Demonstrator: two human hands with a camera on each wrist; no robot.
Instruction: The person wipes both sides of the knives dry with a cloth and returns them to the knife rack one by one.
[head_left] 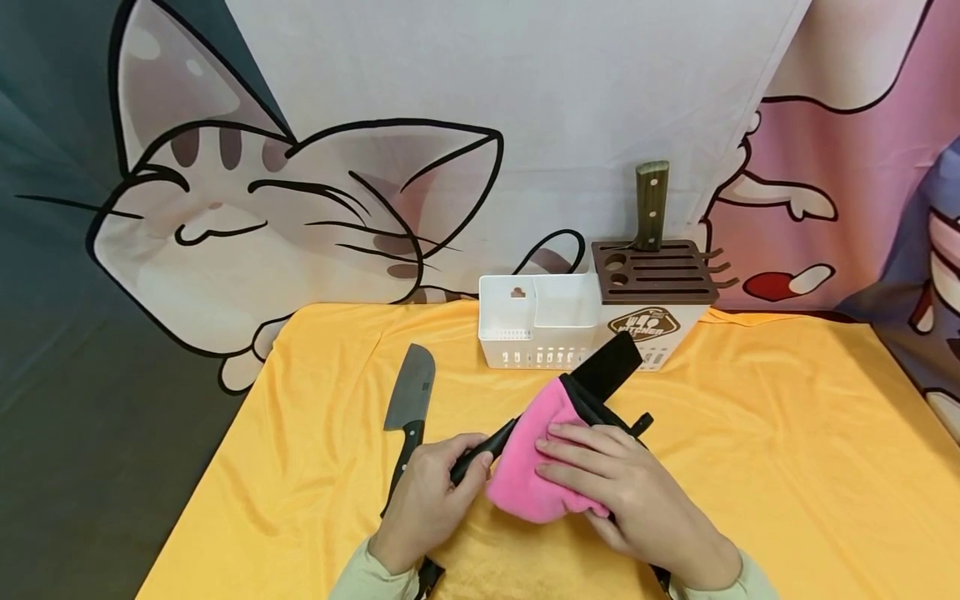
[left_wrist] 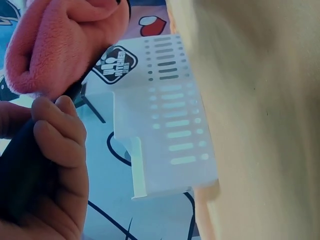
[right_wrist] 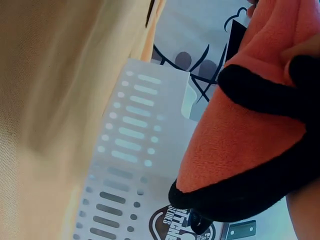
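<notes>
My left hand [head_left: 431,496] grips the black handle of a knife [head_left: 483,450], whose dark, broad blade [head_left: 607,367] points up and to the right. Around the middle of that blade lies a pink plush cloth [head_left: 525,467] with black trim, hiding part of it. My right hand [head_left: 630,483] holds the cloth against the blade, fingers spread over its pink face. In the left wrist view, curled fingers [left_wrist: 60,135] wrap the dark handle just below the cloth. The right wrist view shows the cloth's black edging [right_wrist: 250,200] up close.
A second knife [head_left: 411,392] with a grey blade lies left of my left hand on the yellow tablecloth [head_left: 787,417]. Behind, a white perforated holder [head_left: 540,333] has a brown slotted top [head_left: 660,283] with side hooks; a wooden-handled knife [head_left: 651,204] stands in it. A printed curtain hangs behind.
</notes>
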